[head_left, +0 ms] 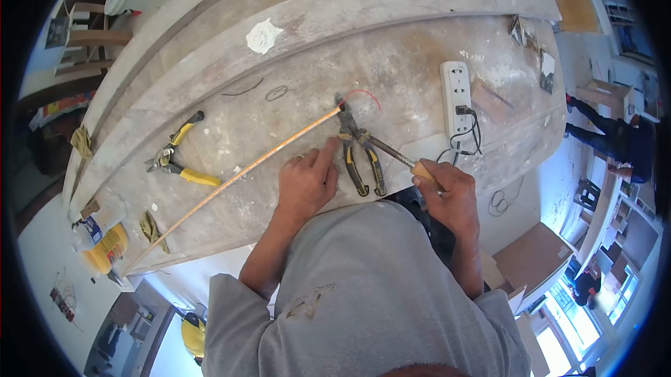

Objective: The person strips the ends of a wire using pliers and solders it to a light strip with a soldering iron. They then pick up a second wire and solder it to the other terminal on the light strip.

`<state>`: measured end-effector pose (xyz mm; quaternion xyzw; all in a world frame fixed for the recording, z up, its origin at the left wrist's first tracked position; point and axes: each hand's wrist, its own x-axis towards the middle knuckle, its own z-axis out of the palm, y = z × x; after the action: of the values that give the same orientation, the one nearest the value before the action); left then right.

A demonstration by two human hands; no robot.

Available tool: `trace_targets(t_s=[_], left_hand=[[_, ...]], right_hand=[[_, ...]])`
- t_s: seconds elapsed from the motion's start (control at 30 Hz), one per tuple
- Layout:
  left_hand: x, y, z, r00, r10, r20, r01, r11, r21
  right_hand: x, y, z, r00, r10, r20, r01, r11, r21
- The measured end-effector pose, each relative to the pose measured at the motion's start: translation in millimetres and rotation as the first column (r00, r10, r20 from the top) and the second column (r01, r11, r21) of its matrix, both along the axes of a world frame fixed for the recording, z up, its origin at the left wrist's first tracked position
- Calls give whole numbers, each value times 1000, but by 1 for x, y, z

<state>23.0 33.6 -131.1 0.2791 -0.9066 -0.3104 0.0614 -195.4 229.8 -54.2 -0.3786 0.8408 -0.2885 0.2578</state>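
My left hand (306, 180) rests on the worktop, fingers stretched out with nothing in them and the fingertips close to the pliers' handles. The pliers (360, 150), with black-and-yellow grips, lie with their jaws at the dark end of a long orange rod (278, 146). A thin red wire (367, 92) curves beside that end. My right hand (451, 195) is closed around the light wooden handle of a tool with a long metal shaft (391, 151). The shaft's far end overlaps the pliers just below their jaws.
Yellow-handled snips (168, 157) lie at left, near a glove (152, 229) and a yellow container (108, 248). A white power strip (456, 97) with a black plug and cord sits at right. A curved pale board (335, 10) spans the back. One person (615, 136) stands beyond the table.
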Motion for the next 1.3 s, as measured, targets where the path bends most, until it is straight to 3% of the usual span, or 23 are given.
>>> trace_targets(t_s=[0.1,0.5,0.6,0.67,0.7,0.77,0.97,1.07,1.13,1.3], left_hand=[[-5,-3,-6,996,90,-5,-90,992,-83],[-16,-14,0,979,-15,202,29,997,-71],[-9,-14,0,980,-41,193,60,994,-92],[5,-13,-10,998,-42,41,48,989,-137],[8,-10,-10,998,-42,43,47,989,-138],[14,-7,-9,986,113,-123,-118,992,-33],[-2,5,-5,948,259,-185,-260,966,19],[-16,4,-6,957,262,-122,-262,965,16],[-22,4,-10,957,259,-129,-262,965,-11],[-22,3,-19,973,219,-76,-224,972,-66]], right_hand=[[1,5,1,1000,-1,-2,1,1000,-4],[0,12,-3,999,-30,15,31,998,-46],[-2,14,-3,1000,-23,2,24,998,-51],[-3,13,-2,1000,-19,-5,19,999,-47],[-3,13,-1,1000,-26,2,26,999,-45],[-3,13,-1,999,-30,14,30,999,-40],[-2,5,0,1000,7,29,-7,1000,-18],[-1,4,0,1000,-8,-3,8,998,-69],[-3,3,7,1000,-1,25,0,1000,21],[-4,2,6,1000,-6,24,6,1000,13]])
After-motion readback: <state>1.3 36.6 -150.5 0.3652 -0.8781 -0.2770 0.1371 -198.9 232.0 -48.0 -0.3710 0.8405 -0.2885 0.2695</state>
